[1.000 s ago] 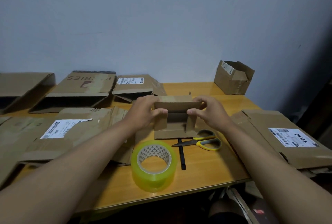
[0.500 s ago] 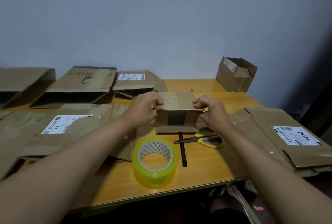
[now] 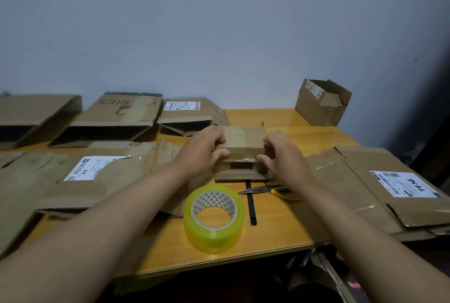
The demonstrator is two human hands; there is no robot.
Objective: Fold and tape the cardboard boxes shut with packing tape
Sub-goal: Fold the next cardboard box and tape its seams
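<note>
Folding stage only: small box point(image 3: 243, 154) sits mid-table, at 12 o'clock from the tape roll point(image 3: 214, 217). Left hand point(image 3: 202, 152) grips its left end, thumb on the front, fingers curled over the top flap; right hand point(image 3: 282, 159) pinches the right end likewise. Top flap nearly down, front gap not yet closed, no fresh tape on it. Scissors point(image 3: 272, 189) at 3 o'clock from the roll, untouched. Flattened boxes point(image 3: 97, 176) around wait; probably early in the task.

Both arms reach forward (left hand point(image 3: 203, 150) and right hand point(image 3: 283, 156) gripping).
</note>
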